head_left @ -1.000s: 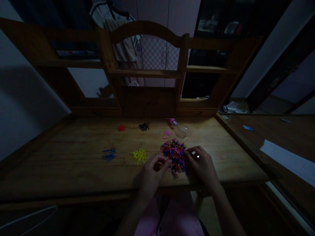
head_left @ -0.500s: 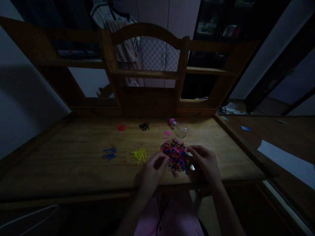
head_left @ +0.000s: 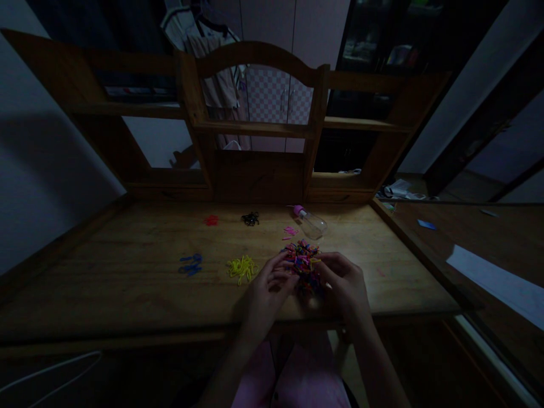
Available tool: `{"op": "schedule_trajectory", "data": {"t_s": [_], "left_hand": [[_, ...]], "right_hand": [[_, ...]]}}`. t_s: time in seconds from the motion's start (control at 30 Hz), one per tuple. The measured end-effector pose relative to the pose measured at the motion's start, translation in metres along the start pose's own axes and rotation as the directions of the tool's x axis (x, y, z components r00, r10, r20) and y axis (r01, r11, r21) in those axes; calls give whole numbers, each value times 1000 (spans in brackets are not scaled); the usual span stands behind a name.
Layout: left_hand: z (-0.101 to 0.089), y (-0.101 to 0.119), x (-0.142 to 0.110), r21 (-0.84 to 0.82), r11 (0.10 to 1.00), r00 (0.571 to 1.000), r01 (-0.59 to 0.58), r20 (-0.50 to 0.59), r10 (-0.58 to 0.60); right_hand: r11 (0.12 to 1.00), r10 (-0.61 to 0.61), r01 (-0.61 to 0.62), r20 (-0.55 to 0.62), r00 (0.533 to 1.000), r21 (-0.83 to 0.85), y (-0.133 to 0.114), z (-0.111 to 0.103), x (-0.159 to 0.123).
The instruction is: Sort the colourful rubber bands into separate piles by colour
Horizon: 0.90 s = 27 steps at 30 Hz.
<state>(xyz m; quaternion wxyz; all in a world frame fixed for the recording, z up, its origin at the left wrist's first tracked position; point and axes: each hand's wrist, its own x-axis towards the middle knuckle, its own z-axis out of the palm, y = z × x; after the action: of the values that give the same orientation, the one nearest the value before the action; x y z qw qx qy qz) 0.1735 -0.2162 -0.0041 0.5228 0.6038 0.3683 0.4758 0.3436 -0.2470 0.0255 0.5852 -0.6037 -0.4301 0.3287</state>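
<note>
A mixed pile of small coloured rubber bands [head_left: 302, 255] lies on the wooden desk between my hands. At its left edge is my left hand [head_left: 270, 286], thumb and fingers apart and touching the bands. My right hand [head_left: 343, 280] reaches in from the right, its thumb and forefinger pinched on a yellow rubber band [head_left: 314, 261]. Sorted by colour nearby are yellow bands [head_left: 241, 268], blue bands [head_left: 191, 264], red bands [head_left: 211, 220], black bands [head_left: 250, 219] and a few pink bands [head_left: 289, 232].
Behind the pile, a clear bottle with a pink cap [head_left: 313, 224] lies on its side. A wooden shelf unit [head_left: 259, 175] rises along the desk's back edge. To the right, a lower wooden surface holds a white paper sheet [head_left: 495, 280] and a blue card [head_left: 426, 224].
Both hands have moved inward over the pile. My left fingers have spread onto its left side, and a yellow band now shows at my right fingertips.
</note>
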Motion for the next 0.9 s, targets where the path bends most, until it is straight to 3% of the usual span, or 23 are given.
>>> {"op": "schedule_trajectory", "data": {"t_s": [0.07, 0.2, 0.33, 0.5, 0.63, 0.73, 0.9], "left_hand": [[3, 3, -4, -37, 999, 1000, -24, 10, 24], [0, 11, -11, 167, 974, 984, -152, -68, 165], [-12, 17, -11, 231, 949, 962, -214, -116, 246], [-24, 24, -10, 312, 913, 956, -262, -44, 289], [-31, 25, -12, 422, 862, 950, -280, -11, 313], [-46, 21, -9, 506, 819, 948, -270, -8, 317], [-83, 5, 5, 665, 719, 928, -202, -104, 357]], "right_hand": [[999, -4, 5, -10, 1000, 34, -9, 16, -10], [996, 14, -18, 49, 999, 93, -20, 38, -27], [998, 0, -6, 86, 996, 68, -20, 40, -32], [998, -56, 55, 102, 993, 5, -20, 39, -35], [995, -97, 102, 179, 979, -18, -22, 42, -40], [983, -125, 146, 174, 977, -108, -19, 36, -41], [897, -233, 213, -7, 972, -386, -9, 2, -33]]}}
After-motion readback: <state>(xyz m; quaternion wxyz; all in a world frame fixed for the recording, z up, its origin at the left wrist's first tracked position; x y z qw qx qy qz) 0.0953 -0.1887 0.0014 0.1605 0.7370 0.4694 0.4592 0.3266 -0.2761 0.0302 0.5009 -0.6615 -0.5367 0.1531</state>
